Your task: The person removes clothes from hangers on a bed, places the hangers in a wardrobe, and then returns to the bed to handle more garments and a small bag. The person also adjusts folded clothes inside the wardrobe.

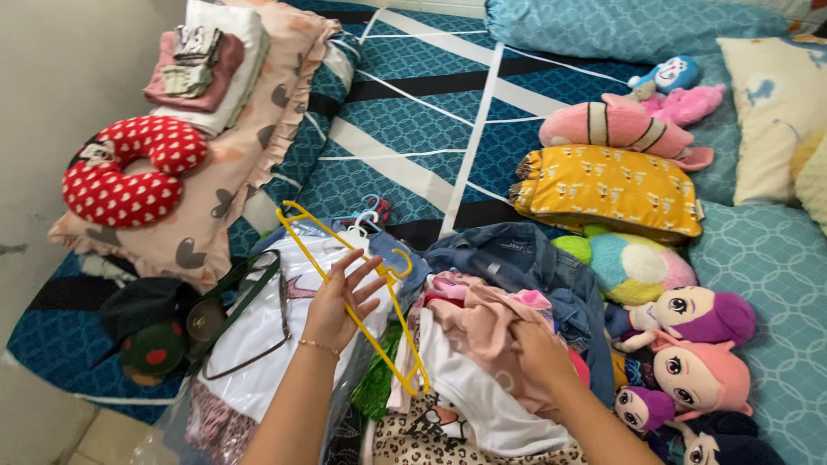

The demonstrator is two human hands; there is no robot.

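My left hand point(338, 303) holds a yellow plastic hanger point(389, 334) by its lower bar, fingers partly spread, above white clothes on other hangers point(258, 331). My right hand point(538, 355) grips a pale pink garment point(482, 327) that lies on top of a heap of clothes. A blue denim piece point(517, 254) lies just behind that heap. A white garment point(469, 400) spreads out beneath the pink one.
A bed with a teal patterned sheet point(413, 112) holds a red dotted neck pillow point(129, 168), folded laundry point(202, 65), a yellow cushion point(607, 189), soft toys point(637, 120) and dolls point(698, 344) on the right. A dark cap point(146, 301) lies at the left edge.
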